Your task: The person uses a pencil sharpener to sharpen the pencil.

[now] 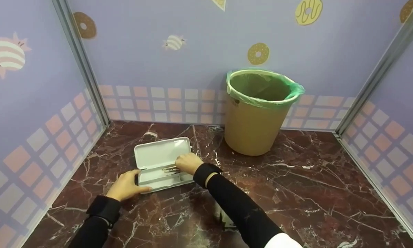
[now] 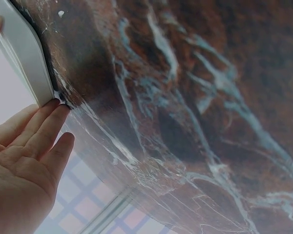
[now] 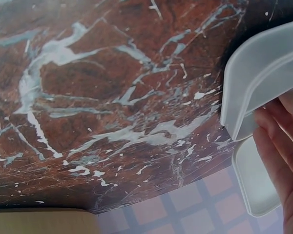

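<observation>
A white hinged case [image 1: 161,183], like a pencil case, lies with its lid [image 1: 159,153] raised towards the back. Its tray has divided compartments. My left hand [image 1: 125,185] holds the case's left end, thumb on the front rim and fingers at the side; in the left wrist view the fingertips [image 2: 53,105] touch the case's edge. My right hand [image 1: 189,163] is over the right part of the tray with curled fingers. Several thin brownish sticks [image 1: 172,170] stick out leftward from it, low in the tray. In the right wrist view its fingertips are partly hidden by the case wall.
A tan bin [image 1: 253,127] with a green liner stands at the back against the wall. Small white scraps [image 1: 216,159] lie on the dark marbled surface between case and bin. Partly hidden under my right forearm is a pale, green and dark object [image 1: 227,222].
</observation>
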### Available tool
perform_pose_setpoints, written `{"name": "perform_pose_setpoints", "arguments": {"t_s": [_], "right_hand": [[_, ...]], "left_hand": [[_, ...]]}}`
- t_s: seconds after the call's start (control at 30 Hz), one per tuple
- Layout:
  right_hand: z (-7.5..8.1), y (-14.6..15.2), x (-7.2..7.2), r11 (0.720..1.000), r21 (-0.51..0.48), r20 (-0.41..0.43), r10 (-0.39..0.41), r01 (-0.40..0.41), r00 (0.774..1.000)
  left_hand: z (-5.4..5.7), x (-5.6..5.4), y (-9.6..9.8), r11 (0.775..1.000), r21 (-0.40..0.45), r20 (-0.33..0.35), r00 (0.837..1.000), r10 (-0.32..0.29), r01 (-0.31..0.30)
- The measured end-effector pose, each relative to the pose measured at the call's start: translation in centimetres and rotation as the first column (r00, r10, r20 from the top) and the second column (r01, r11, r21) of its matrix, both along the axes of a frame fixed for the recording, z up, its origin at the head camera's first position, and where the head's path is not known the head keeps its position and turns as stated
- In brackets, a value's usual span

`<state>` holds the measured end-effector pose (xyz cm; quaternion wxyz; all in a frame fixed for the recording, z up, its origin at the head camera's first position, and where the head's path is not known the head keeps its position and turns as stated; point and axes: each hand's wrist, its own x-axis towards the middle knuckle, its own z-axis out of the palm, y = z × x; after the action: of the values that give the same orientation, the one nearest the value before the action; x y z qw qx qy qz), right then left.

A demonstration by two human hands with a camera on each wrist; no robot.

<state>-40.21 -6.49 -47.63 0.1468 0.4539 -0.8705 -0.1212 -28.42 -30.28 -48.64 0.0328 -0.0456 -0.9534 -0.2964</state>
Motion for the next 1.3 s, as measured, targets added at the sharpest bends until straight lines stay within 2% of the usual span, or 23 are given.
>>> {"name": "perform_pose_setpoints", "arguments": {"t_s": [0.13,0.47,0.7,1.03,1.13,1.3], "right_hand": [[0.2,0.1,0.0,1.0,0.018,0.009,-0.007,0.007,1.0],[0.1,0.4,-0.1,0.999,0.0,-0.028,0.038,-0.038,0.999],[0.3,0.7,-0.1,1.0,0.002,-0.01,0.027,-0.027,1.0],[1.6,2.0,-0.2,0.998,-0.029,-0.013,0.052,-0.052,0.999],[2.5,2.9,-0.1,0.996,-0.064,0.032,0.062,-0.06,0.998],[5.0,4.6,0.6,0.994,-0.108,0.182,0.055,-0.036,0.982]], "left_hand": [[0.0,-0.1,0.0,1.0,-0.014,0.01,1.0,0.004,-0.004],[0.0,-0.2,0.0,1.0,-0.009,0.0,1.0,0.011,-0.011],[0.0,-0.2,0.1,1.0,-0.011,0.002,1.0,0.009,-0.009],[-0.1,-0.2,0.0,1.0,-0.006,-0.006,1.0,-0.008,0.008],[0.0,-0.2,0.0,1.0,-0.012,0.007,1.0,-0.013,0.013],[0.1,0.0,0.0,1.0,-0.006,0.018,1.0,-0.007,0.007]]}}
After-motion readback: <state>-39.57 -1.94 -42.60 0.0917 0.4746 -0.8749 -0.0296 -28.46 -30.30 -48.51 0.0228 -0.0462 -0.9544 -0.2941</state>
